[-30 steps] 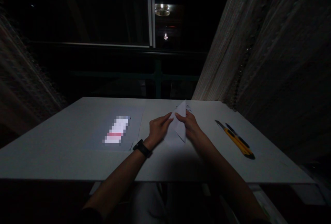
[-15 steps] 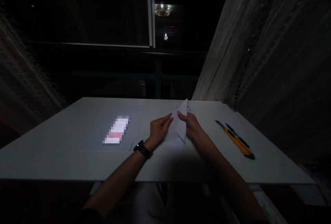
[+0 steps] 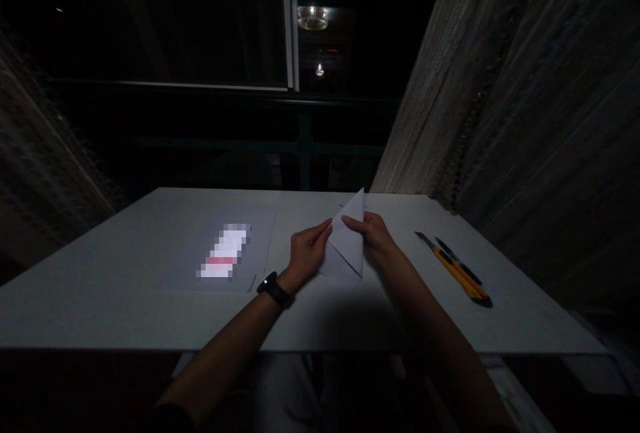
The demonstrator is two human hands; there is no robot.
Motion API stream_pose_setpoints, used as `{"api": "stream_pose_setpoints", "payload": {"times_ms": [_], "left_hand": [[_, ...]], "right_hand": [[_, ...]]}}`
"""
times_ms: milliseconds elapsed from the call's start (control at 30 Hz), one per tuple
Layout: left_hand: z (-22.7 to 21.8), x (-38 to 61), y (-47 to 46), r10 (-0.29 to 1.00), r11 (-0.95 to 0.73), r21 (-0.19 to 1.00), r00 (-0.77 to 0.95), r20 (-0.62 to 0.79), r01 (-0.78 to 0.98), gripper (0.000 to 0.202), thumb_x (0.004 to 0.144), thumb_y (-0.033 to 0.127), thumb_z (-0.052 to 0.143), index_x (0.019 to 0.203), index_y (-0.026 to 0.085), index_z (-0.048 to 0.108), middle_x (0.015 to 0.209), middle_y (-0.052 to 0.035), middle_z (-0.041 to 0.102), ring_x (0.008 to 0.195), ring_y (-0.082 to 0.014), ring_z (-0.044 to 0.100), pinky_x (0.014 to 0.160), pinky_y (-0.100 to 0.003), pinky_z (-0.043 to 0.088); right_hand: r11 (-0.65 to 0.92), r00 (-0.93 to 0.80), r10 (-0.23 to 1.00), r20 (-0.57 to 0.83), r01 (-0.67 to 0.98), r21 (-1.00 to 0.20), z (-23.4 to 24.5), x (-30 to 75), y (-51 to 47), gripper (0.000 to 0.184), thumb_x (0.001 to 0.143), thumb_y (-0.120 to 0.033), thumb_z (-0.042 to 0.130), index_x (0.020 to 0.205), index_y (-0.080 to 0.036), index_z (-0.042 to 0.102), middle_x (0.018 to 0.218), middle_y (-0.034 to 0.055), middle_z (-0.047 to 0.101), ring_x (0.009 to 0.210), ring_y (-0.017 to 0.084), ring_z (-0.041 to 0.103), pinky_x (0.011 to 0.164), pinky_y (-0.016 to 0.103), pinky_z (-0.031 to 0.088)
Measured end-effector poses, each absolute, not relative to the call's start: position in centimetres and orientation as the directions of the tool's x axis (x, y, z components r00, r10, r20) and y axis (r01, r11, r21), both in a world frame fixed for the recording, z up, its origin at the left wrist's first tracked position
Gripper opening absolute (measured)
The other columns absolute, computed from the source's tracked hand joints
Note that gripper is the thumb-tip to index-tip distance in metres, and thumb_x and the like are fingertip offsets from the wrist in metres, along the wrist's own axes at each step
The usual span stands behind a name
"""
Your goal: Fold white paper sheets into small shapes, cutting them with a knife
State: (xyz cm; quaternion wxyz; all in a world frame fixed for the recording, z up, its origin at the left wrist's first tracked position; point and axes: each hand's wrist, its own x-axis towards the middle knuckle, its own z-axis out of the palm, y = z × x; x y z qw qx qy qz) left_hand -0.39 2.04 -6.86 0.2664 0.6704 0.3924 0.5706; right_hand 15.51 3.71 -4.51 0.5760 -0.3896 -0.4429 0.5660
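Observation:
A white sheet of folded paper (image 3: 351,238) is held up over the table, its pointed top corner standing above my hands and a slanting folded edge across its lower part. My left hand (image 3: 307,246) pinches its left edge between thumb and fingers; a dark watch is on that wrist. My right hand (image 3: 375,233) grips the right side, thumb lying across the front face and the other fingers hidden behind the paper. Small dark marks or bits on the table show partly behind the paper.
The white table (image 3: 130,313) stretches before me. At left, a lit phone (image 3: 225,253), its screen pixelated, lies on a paper sheet (image 3: 263,236). At right are a yellow utility knife (image 3: 457,273) with blade exposed and a dark pen (image 3: 459,261). Curtains (image 3: 420,86) flank the dark window.
My right thumb has slid slightly over the paper and the right hand has shifted a little up. The paper's front face now lies flatter and wider toward me. My left hand stays nearly still.

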Motion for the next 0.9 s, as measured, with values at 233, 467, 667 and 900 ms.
{"api": "stream_pose_setpoints", "payload": {"times_ms": [233,467,667,900], "left_hand": [[-6.7,-0.3,1.9,0.838,-0.543,0.815,0.066,0.542,0.203,0.029,0.080,0.032,0.057,0.106,0.021,0.066,0.108,-0.0036,0.066,0.097,-0.0231,0.062,0.087,-0.036,0.049],[-6.9,-0.3,2.3,0.857,-0.515,0.845,0.084,0.508,0.146,0.033,0.079,0.032,0.057,0.108,0.018,0.064,0.109,-0.0056,0.065,0.098,-0.0223,0.061,0.087,-0.035,0.049],[-6.7,-0.4,2.2,0.848,-0.530,0.837,0.070,0.525,0.136,0.030,0.080,0.031,0.056,0.106,0.019,0.065,0.107,-0.0056,0.066,0.097,-0.0213,0.062,0.087,-0.034,0.048],[-6.5,-0.7,2.4,0.849,-0.521,0.844,-0.025,0.528,0.127,0.030,0.079,0.031,0.057,0.106,0.018,0.065,0.107,-0.0055,0.066,0.099,-0.0215,0.061,0.088,-0.033,0.047]], "right_hand": [[0.075,0.006,0.997,0.077,-0.312,-0.947,-4.3,15.2,3.4,0.029,0.048,-0.031,0.080,0.064,-0.012,0.064,0.060,0.0039,0.066,0.052,0.016,0.059,0.055,0.029,0.046],[0.110,0.009,0.994,0.112,-0.285,-0.952,-4.4,15.3,3.4,0.032,0.048,-0.033,0.079,0.068,-0.013,0.065,0.064,0.0039,0.067,0.055,0.017,0.060,0.058,0.030,0.046],[0.160,0.029,0.987,0.158,-0.256,-0.953,-2.4,15.6,4.4,0.029,0.052,-0.035,0.077,0.067,-0.013,0.066,0.065,0.0051,0.068,0.055,0.016,0.059,0.057,0.028,0.046],[0.175,-0.150,0.973,0.173,0.000,-0.984,1.9,15.9,6.4,0.028,0.055,-0.036,0.075,0.064,-0.011,0.067,0.065,0.0064,0.068,0.055,0.013,0.058,0.053,0.024,0.042]]}}
